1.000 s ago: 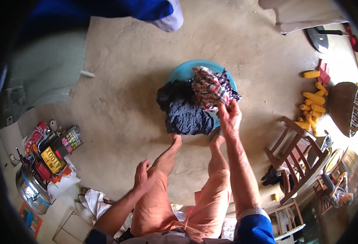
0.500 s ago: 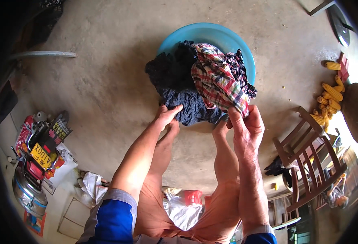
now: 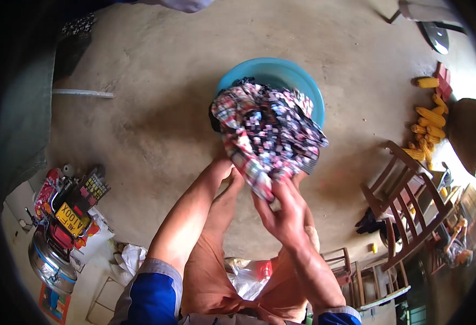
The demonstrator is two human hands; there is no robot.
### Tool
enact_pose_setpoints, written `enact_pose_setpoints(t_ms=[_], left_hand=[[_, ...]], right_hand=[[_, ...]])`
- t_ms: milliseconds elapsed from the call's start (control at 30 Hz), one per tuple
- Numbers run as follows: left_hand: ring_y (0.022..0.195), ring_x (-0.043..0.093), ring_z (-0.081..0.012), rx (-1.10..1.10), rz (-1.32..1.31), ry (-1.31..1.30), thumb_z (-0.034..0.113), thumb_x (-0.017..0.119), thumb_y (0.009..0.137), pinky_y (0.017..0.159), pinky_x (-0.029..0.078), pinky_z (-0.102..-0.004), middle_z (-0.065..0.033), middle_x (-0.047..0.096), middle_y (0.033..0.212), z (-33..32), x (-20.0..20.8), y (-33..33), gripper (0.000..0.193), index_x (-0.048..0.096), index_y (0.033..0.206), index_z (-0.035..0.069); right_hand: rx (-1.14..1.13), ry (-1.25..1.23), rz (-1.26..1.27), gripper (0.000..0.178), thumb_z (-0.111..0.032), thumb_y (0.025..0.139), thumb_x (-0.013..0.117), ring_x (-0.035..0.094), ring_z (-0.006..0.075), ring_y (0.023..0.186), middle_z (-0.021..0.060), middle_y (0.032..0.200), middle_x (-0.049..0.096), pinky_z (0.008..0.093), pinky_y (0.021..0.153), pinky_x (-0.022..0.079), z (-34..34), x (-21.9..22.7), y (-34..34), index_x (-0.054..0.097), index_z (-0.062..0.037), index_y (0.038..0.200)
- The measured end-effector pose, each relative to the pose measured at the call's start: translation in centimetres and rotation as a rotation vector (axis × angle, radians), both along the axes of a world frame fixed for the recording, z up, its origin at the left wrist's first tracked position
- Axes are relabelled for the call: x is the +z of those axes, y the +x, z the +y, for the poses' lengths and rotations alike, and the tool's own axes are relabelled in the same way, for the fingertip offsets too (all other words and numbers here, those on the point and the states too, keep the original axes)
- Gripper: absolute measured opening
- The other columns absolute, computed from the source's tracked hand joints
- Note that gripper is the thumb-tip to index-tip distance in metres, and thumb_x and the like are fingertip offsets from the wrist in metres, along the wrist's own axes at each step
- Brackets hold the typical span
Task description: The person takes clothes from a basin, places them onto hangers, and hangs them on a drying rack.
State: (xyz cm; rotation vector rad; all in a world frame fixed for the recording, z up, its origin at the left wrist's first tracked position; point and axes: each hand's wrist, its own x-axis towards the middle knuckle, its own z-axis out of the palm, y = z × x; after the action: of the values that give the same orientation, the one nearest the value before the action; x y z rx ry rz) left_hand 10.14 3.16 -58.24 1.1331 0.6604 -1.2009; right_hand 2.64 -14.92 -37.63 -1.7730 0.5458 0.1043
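A blue plastic basin [image 3: 270, 66] stands on the floor in front of my legs, with bunched clothes in it and over its near edge. My right hand [image 3: 286, 214] is closed on the near end of a red, white and green plaid garment [image 3: 243, 149]. Across that garment lies a dark cloth with a pink and white pattern [image 3: 284, 124], blurred by motion. At the basin's near left, my left hand [image 3: 226, 167] is mostly hidden beneath the plaid garment, so its fingers do not show. Black cloth [image 3: 244, 82] peeks out behind the pile.
A wooden chair [image 3: 405, 211] and yellow corn cobs [image 3: 430, 123] are on the right. On the left stands a motorcycle [image 3: 64, 216]. A white bag [image 3: 248, 281] sits between my legs. Dark green material [image 3: 29, 103] fills the left edge.
My right hand has moved left and nearer, drawing the plaid garment across the dark clothes. The patterned cloth has spread out, and my left hand has become covered.
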Motion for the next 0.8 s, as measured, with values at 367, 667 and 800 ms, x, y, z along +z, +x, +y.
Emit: enact_pose_setpoints(t_ms=[367, 667, 800], left_hand=[[0.112, 0.058, -0.0222, 0.441, 0.004, -0.165, 0.033, 0.058, 0.096, 0.097, 0.049, -0.0421, -0.0073, 0.058, 0.126, -2.6, 9.6, -3.7, 0.050, 0.046, 0.135, 0.005], [0.096, 0.066, -0.0230, 0.250, 0.144, 0.130, 0.019, 0.059, 0.094, 0.085, 0.055, -0.0362, -0.0128, 0.067, 0.110, -3.3, 15.9, -1.5, 0.037, 0.056, 0.125, -0.001], [0.092, 0.067, -0.0212, 0.236, 0.006, 0.339, 0.011, 0.055, 0.095, 0.079, 0.057, -0.0348, -0.0099, 0.067, 0.106, -3.1, 16.5, -1.6, 0.031, 0.055, 0.125, 0.003]], right_hand=[[-0.059, -0.051, -0.047, 0.019, 0.000, 0.081, 0.074, 0.064, 0.0185, 0.063, 0.0096, 0.081, 0.058, 0.0287, 0.053, 0.051, 1.4, 2.2, 0.5, 0.058, -0.0017, 0.091], [0.322, -0.140, 0.090, 0.029, -0.007, 0.082, 0.071, 0.066, 0.0348, 0.079, 0.0134, 0.094, 0.061, 0.0433, 0.063, 0.055, 3.4, 0.6, -2.9, 0.062, -0.0112, 0.109], [0.284, -0.080, 0.031, 0.035, -0.010, 0.083, 0.069, 0.065, 0.0327, 0.073, 0.0146, 0.094, 0.060, 0.0421, 0.062, 0.056, 2.2, 0.3, -3.4, 0.060, -0.0103, 0.117]])
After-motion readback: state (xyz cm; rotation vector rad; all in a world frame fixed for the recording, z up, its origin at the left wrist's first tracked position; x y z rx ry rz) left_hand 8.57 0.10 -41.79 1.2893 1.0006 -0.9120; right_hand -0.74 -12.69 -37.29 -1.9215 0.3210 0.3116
